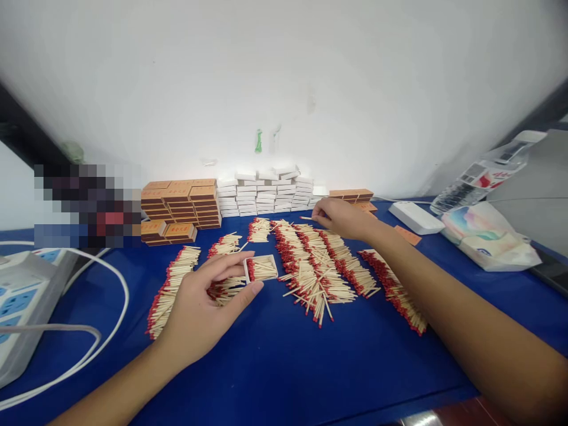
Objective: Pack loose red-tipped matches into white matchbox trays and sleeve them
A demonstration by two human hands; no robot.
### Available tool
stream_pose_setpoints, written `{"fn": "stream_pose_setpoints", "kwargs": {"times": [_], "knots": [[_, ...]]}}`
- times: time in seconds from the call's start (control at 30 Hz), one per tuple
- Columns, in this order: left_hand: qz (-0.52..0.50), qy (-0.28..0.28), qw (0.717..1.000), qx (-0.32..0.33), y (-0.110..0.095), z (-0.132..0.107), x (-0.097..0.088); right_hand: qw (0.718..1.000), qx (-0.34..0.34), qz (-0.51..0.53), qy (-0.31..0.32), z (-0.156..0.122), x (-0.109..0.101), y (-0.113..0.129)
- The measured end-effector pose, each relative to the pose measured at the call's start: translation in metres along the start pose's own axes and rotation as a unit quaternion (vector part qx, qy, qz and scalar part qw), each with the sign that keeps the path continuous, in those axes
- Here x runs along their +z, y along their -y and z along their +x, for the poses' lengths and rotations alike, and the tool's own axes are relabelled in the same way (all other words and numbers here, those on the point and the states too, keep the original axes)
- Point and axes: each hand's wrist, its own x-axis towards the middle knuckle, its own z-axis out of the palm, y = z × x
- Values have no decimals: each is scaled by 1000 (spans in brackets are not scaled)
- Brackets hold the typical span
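My left hand (208,302) grips a small white matchbox tray (261,268) between thumb and forefinger; the tray lies on the blue cloth with red-tipped matches in it. My right hand (339,218) reaches to the far side of the spread and pinches a single match (307,218) at its fingertips. Rows of loose red-tipped matches (317,266) cover the cloth between both hands, with another row (171,290) to the left of my left hand.
Orange matchbox sleeves (181,204) and white trays (266,192) are stacked against the wall. A white power strip (22,302) with cables sits at the left. A white box (415,218) and a tissue pack (488,236) lie at the right.
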Motion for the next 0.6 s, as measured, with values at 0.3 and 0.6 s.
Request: {"fn": "stream_pose_setpoints", "kwargs": {"times": [0.3, 0.6], "knots": [[-12, -6, 1000, -4, -2, 1, 1, 979, -121, 151, -64, -50, -34, 114], [-16, -4, 1000, 12, 0, 0, 1, 979, -157, 126, -29, -60, -20, 141]]}}
